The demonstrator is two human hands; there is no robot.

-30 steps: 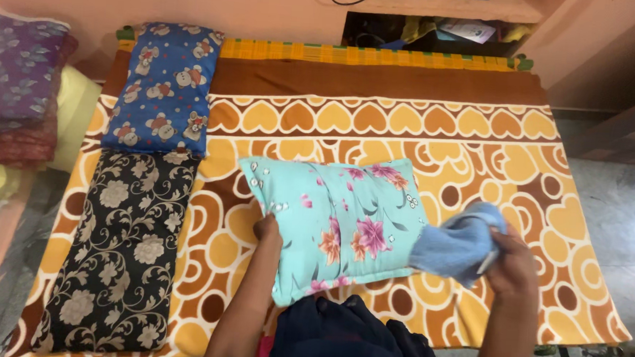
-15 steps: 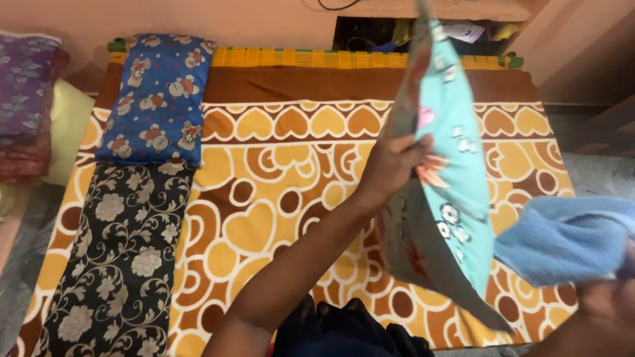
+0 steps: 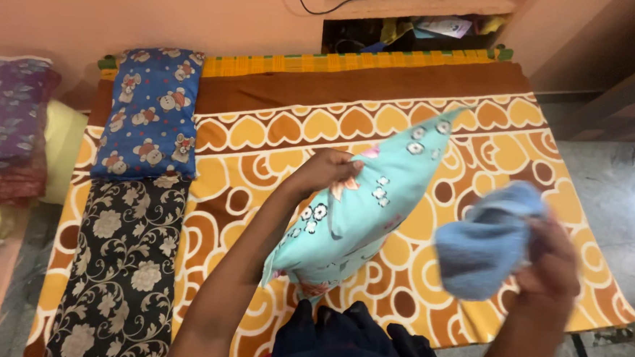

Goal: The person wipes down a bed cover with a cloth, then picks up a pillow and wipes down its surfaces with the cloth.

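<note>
Covering cot, patterned sheet, peach wall, shelf prob.

Blue teddy-print pillow, black floral pillow, orange heart-patterned bedsheet, purple cushion, wall shelf

Bed, sheet, two pillows

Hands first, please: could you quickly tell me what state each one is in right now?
Left hand: closed on the turquoise floral pillow, tilting it up.
Right hand: closed on the bunched blue cloth.
</note>
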